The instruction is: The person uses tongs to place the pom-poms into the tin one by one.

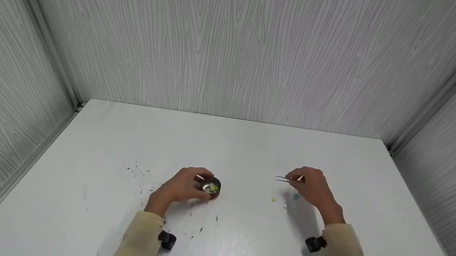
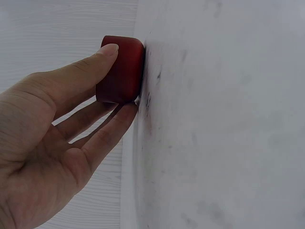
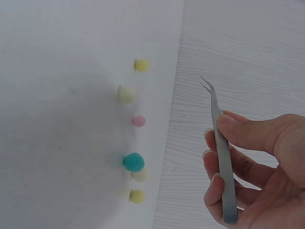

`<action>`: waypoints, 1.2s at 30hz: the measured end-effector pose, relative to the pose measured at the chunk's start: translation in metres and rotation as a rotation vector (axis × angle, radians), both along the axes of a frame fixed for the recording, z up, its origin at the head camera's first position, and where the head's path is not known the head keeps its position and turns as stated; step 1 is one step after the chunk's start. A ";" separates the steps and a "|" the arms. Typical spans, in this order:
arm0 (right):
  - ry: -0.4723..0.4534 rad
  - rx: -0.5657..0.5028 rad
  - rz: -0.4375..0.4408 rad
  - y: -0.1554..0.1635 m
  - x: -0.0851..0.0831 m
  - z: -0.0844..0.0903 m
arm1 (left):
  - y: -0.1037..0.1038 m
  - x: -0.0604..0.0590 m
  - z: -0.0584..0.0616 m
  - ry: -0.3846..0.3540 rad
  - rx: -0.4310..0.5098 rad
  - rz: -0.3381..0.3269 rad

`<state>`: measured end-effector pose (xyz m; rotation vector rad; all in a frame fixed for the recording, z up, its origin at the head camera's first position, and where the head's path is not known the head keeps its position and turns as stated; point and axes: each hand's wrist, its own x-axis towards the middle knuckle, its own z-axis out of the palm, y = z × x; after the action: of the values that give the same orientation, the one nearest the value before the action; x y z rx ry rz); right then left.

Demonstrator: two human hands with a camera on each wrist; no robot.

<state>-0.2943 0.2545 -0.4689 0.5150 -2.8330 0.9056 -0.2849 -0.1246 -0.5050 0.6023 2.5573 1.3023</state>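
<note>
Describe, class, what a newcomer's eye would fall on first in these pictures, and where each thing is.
First, the two hands on the white table: the left hand grips a small red bowl holding a few yellow-green balls, and the right hand pinches metal tweezers above the table. Then the tiny coloured balls loose on the table by the right hand, the teal ball brightest among them.

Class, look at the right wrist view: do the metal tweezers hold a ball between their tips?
No: the thin metal tweezers have bare tips, and the small teal ball lies on the white table.

White table (image 1: pixel 252 149), grey wood-grain walls (image 1: pixel 240 44) (perhaps laminate)
</note>
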 end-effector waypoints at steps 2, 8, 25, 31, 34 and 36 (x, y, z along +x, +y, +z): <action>0.001 0.005 -0.011 0.004 0.000 -0.002 | 0.000 0.000 0.000 0.000 0.006 0.000; -0.003 0.027 -0.045 0.016 0.001 -0.006 | 0.000 0.000 -0.001 0.015 0.004 0.002; -0.020 0.055 -0.104 0.037 -0.001 -0.010 | -0.002 -0.001 -0.002 0.012 0.007 -0.011; -0.007 0.055 -0.096 0.043 -0.001 -0.014 | -0.002 -0.001 -0.001 -0.018 0.018 -0.010; -0.011 0.053 -0.094 0.047 -0.002 -0.016 | -0.002 -0.001 -0.001 -0.030 0.018 -0.009; -0.019 0.059 -0.101 0.048 -0.002 -0.017 | -0.002 -0.001 0.000 -0.024 0.017 -0.010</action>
<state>-0.2967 0.3029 -0.4858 0.3672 -2.8799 0.8158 -0.2855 -0.1264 -0.5054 0.5988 2.5231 1.3209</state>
